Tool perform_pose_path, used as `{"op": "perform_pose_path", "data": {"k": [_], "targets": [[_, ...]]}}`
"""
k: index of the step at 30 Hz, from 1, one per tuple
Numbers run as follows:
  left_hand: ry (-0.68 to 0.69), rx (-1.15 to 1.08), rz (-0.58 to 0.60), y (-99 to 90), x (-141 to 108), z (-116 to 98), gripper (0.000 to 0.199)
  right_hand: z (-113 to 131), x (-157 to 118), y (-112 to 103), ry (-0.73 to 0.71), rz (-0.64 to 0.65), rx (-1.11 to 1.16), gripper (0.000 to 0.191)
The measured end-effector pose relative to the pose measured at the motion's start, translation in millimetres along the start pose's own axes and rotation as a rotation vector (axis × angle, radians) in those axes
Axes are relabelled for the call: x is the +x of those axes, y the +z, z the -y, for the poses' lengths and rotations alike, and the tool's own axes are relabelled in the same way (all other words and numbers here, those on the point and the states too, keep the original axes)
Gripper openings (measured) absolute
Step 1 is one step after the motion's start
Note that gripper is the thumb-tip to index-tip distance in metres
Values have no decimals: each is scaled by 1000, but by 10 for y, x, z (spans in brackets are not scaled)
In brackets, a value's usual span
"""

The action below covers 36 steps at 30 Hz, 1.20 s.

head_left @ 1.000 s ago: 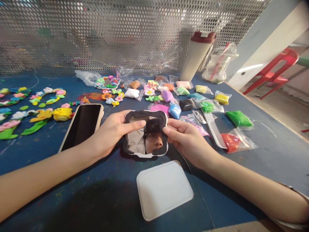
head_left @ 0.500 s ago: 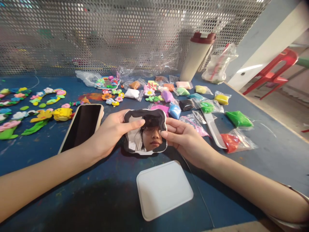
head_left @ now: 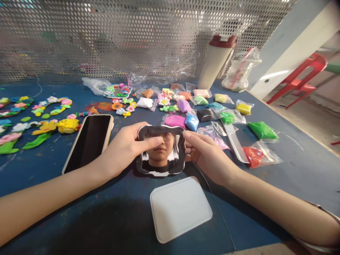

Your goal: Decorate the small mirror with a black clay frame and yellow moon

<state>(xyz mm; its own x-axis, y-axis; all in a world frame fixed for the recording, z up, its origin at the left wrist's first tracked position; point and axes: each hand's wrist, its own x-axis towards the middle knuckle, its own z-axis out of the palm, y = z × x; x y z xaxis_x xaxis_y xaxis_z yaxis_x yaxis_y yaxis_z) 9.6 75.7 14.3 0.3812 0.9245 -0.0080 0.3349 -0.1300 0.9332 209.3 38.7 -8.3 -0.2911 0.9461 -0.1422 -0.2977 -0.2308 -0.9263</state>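
Observation:
A small wavy-edged mirror (head_left: 159,170) with a white rim and black clay around its glass is held up between my hands, over the blue table. My left hand (head_left: 127,143) grips its left side, the thumb lying across the glass. At its upper right edge, my right hand (head_left: 203,150) pinches the rim between thumb and fingers. Part of a person is reflected in the glass. Just below lies a white rounded-corner plastic lid or tray (head_left: 181,209), flat on the table. A phone (head_left: 89,138) in a pale case rests beside my left wrist.
Small bags of coloured clay, such as a green one (head_left: 262,131) and a red one (head_left: 253,157), spread to the right, around a white comb (head_left: 236,141). Clay flowers (head_left: 45,126) lie at left. A tumbler (head_left: 216,63) stands before the perforated metal screen (head_left: 106,42).
The mirror has tipped and sunk slightly, so the reflection differs. My right thumb has shifted up to the mirror's upper right corner. My left hand keeps its grip.

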Motion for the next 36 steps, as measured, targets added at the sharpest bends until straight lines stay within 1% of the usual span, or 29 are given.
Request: {"op": "perform_pose_path", "data": {"k": [3,7,12,16,22,26,29,33,36], "targets": [[30,92,32,9,-68,-80,23,23,-23,14,-65,-49,-154,27],[32,104,68,22,-120,-137,26,72,-40,15,-137,-76,-295,32],[29,82,47,17,-102,-144,27,108,-27,-29,-152,-16,-316,27],[14,-2,34,25,-70,-126,22,118,-12,-50,-158,-14,-377,29],[-15,-92,35,30,-43,-71,24,145,-18,-35,-157,-7,-431,32],[-34,-116,47,13,-38,-54,24,153,-29,-35,-177,-12,-502,28],[-40,-116,37,1,-30,-52,25,143,-35,-40,-179,-16,-492,25],[-66,-137,30,-6,-13,-50,25,137,-35,-45,-161,15,-497,23],[-62,-150,18,0,-10,-48,23,140,-27,-41,-150,28,-460,16]]}}
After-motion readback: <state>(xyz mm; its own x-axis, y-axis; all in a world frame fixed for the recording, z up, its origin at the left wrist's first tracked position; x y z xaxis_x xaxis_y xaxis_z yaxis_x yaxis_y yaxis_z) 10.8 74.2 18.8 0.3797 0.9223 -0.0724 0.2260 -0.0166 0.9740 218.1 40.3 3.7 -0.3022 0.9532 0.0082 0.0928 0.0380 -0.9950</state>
